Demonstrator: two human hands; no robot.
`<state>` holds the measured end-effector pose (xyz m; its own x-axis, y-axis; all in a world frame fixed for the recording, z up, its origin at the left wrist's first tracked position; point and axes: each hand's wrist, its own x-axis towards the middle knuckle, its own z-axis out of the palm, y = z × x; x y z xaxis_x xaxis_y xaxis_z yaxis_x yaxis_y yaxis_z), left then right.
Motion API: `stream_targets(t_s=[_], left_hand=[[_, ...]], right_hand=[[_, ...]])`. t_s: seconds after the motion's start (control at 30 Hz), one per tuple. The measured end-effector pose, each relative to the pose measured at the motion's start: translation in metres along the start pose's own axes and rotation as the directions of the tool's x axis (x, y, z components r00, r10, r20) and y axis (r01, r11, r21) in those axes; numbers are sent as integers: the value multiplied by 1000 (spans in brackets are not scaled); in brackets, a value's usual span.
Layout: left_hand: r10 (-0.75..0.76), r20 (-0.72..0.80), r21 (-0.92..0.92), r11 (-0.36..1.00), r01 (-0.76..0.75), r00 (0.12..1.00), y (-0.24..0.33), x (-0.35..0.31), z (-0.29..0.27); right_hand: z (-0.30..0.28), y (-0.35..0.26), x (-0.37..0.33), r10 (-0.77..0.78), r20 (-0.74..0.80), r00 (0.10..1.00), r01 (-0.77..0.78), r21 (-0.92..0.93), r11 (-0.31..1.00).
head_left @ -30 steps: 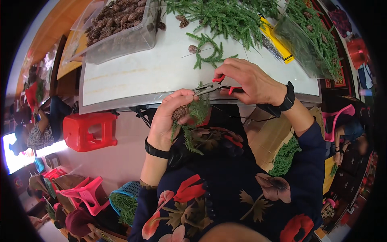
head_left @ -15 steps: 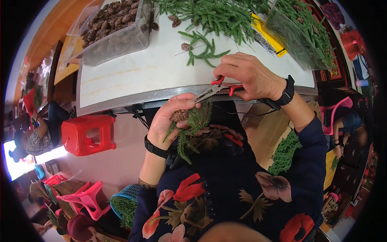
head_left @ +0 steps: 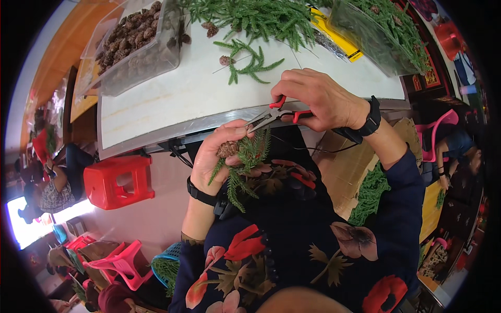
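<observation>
My left hand [head_left: 211, 151] is closed around a pine cone [head_left: 227, 149] with a green artificial fir sprig [head_left: 251, 152] attached beside it, held below the table's front edge. Red-handled pliers [head_left: 272, 116] are in my right hand [head_left: 321, 99], their grips spread apart between thumb and fingers. The plier jaws reach to my left fingertips at the top of the sprig; whether they grip a wire there is too small to tell. On the white table [head_left: 156, 99] beyond, a loose curved sprig [head_left: 254, 63] lies next to a single pine cone [head_left: 225, 60].
A clear bin [head_left: 151, 65] of pine cones stands at the table's far left. Green sprigs [head_left: 261, 21] are heaped at the back, beside a yellow packet [head_left: 334, 34] and another clear bin [head_left: 376, 47]. A red stool [head_left: 119, 182] is left; an opened cardboard box [head_left: 339, 172] is right.
The table and its contents have shifted slightly left in view. My hands keep nearly the same pose, with the pliers tilted and moved slightly left at my left fingertips.
</observation>
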<state>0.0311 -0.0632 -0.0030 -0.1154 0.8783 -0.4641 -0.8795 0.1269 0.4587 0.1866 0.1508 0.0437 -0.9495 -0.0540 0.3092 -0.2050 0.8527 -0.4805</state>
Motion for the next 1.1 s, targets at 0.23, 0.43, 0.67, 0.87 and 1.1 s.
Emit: stream_targets(t_s=[0.23, 0.43, 0.67, 0.87, 1.1], left_hand=[[-20, -6, 43, 999, 20, 1000, 2, 2, 7], [167, -131, 188, 972, -141, 977, 9, 10, 24], [476, -167, 447, 817, -364, 863, 4, 25, 24], [488, -222, 397, 836, -379, 844, 5, 28, 24], [600, -195, 456, 756, -470, 776, 6, 32, 20]], right_hand=[[-1, 9, -4, 48, 75, 996, -46, -22, 999], [3, 8, -2, 226, 146, 963, -241, 92, 966], [6, -6, 5, 543, 330, 772, -627, 250, 738], [12, -7, 2, 525, 234, 818, -573, 260, 777], [17, -12, 15, 505, 240, 829, -553, 219, 804]])
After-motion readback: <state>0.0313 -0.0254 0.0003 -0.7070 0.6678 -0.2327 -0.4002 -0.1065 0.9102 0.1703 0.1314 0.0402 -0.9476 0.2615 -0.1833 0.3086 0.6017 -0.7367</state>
